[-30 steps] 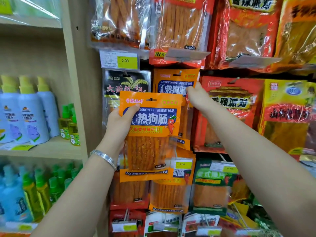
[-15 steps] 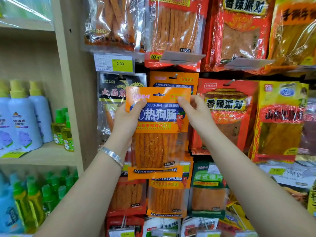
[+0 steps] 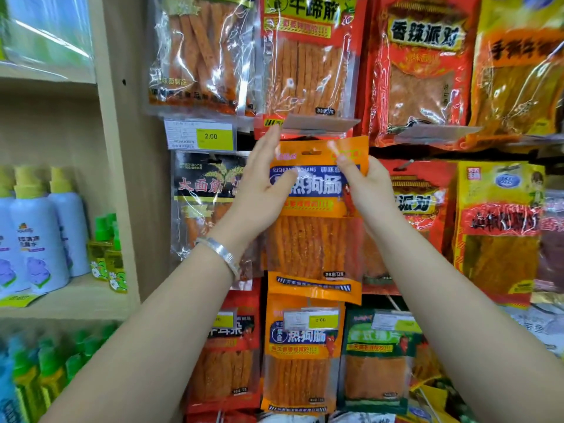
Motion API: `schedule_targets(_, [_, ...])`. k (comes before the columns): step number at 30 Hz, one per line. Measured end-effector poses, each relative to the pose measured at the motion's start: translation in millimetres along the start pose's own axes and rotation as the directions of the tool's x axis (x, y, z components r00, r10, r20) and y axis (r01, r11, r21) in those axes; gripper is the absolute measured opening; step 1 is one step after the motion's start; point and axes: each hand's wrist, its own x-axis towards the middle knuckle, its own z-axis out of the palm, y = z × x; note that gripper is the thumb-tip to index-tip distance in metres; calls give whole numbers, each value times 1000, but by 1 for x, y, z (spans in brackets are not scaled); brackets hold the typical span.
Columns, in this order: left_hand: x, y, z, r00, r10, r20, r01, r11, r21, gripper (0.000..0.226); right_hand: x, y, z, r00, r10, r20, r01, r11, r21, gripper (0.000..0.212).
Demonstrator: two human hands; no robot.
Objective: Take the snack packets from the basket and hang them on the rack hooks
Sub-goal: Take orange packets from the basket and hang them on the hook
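Head view: an orange snack packet [image 3: 316,221] is held up against the rack, its top edge just under a grey label holder [image 3: 320,125], with the hang slot [image 3: 311,152] near the top centre visible and uncovered. The right hand [image 3: 364,190] pinches the packet's upper right corner between thumb and fingers. The left hand [image 3: 262,193] is spread flat, fingers extended upward along the packet's left edge, the thumb lying across its printed band; nothing is gripped by it, and whether the palm presses on the packet cannot be told.

The step in hand is judged to be the hanging itself: the slot is being brought to a hook. The hook cannot be seen, as it is presumably hidden behind the packet or under the label holder. The next move probably calls for the slot to be lined up with the hook tip and the packet pushed back along it, steadied at both sides.

Left of the left hand, a black packet [image 3: 207,206] hangs beside a yellow price tag [image 3: 210,136]. Right of the right hand, a red packet [image 3: 424,203] hangs close by. Below both wrists, a matching orange packet [image 3: 300,358] hangs on the next row. The label holder above is judged the main obstruction. The basket is not in view.
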Motion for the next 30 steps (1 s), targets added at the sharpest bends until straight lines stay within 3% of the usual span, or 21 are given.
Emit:
schedule_targets(7, [4, 2, 1, 999, -32, -24, 30, 998, -60, 62, 12, 0, 13, 991, 130, 6, -130, 991, 19, 17])
schedule_targets(12, [3, -2, -1, 1000, -25, -4, 24, 996, -84, 62, 12, 10, 13, 992, 125, -2, -125, 992, 31, 19])
schedule_targets(17, [1, -11, 2, 1000, -13, -1, 12, 995, -102, 64, 11, 24, 11, 996, -62, -62, 50, 981, -188, 12])
schedule_targets(19, [-10, -22, 8, 1000, -20, 15, 20, 999, -41, 65, 6, 29, 10, 980, -176, -87, 143, 944, -299, 42])
schedule_targets(21, [-28, -36, 18, 997, -44, 66, 39, 996, 76, 67, -3, 36, 7, 939, -334, -82, 256, 838, -482, 70])
schedule_targets(24, [-58, -62, 35, 981, -102, 162, 66, 975, 210, 72, -19, 53, 1, 866, -493, 81, 382, 548, -744, 67])
schedule_targets(27, [-80, -80, 54, 955, -185, 233, 100, 937, 335, 79, -25, 71, 0, 830, -493, 261, 461, 344, -818, 48])
schedule_targets(30, [-86, -92, 68, 934, -250, 254, 149, 921, 359, 82, -19, 82, 3, 856, -378, 353, 450, 207, -869, 49])
